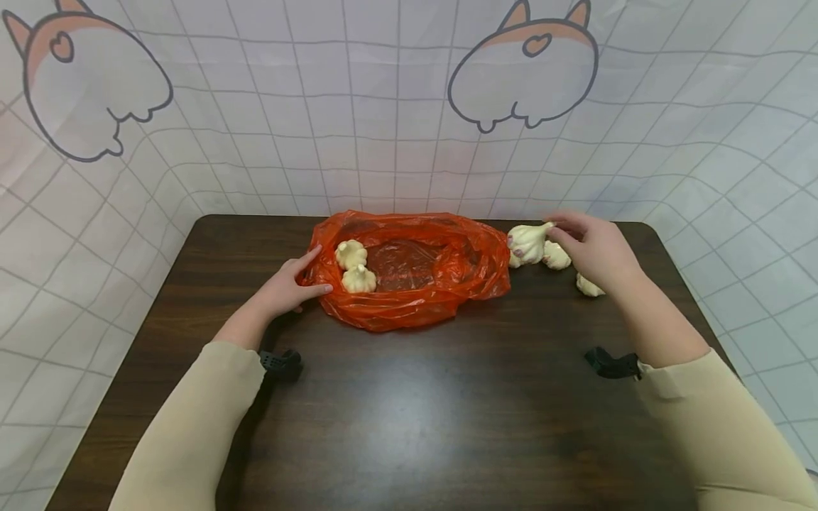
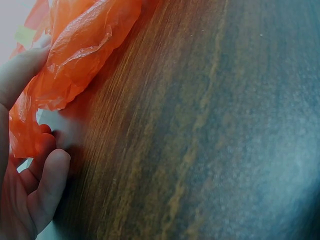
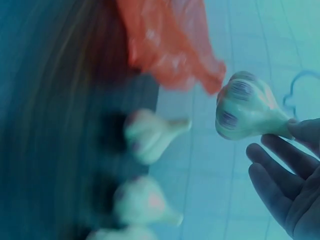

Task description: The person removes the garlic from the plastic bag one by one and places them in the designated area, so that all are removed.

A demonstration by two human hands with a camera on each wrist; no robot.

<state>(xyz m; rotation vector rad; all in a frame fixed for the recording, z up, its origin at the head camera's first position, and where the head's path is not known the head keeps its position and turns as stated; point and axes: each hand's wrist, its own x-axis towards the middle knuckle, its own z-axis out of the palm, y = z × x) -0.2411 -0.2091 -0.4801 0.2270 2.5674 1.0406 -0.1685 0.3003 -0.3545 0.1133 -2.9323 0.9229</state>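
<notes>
A red plastic bag (image 1: 396, 312) lies on the table with its mouth spread wide. Inside, at its left end, are two garlic bulbs, a rear bulb (image 1: 351, 254) and a front bulb (image 1: 359, 279). My left hand (image 1: 284, 287) holds the bag's left edge, thumb on the inner side; in the left wrist view some fingers (image 2: 52, 180) are bent below the plastic. By its stem, my right hand (image 1: 597, 248) pinches another garlic bulb (image 3: 247, 107), raised just right of the bag. More bulbs lie beneath and beside that hand, among them a middle bulb (image 1: 556, 255) and a nearer bulb (image 1: 589, 286).
The dark wooden table (image 1: 409, 411) extends toward me in front of the bag. A white gridded cloth (image 1: 409, 142) with cartoon animals hangs behind and at both sides. Dark wrist mounts (image 1: 281, 362) sit on both wrists.
</notes>
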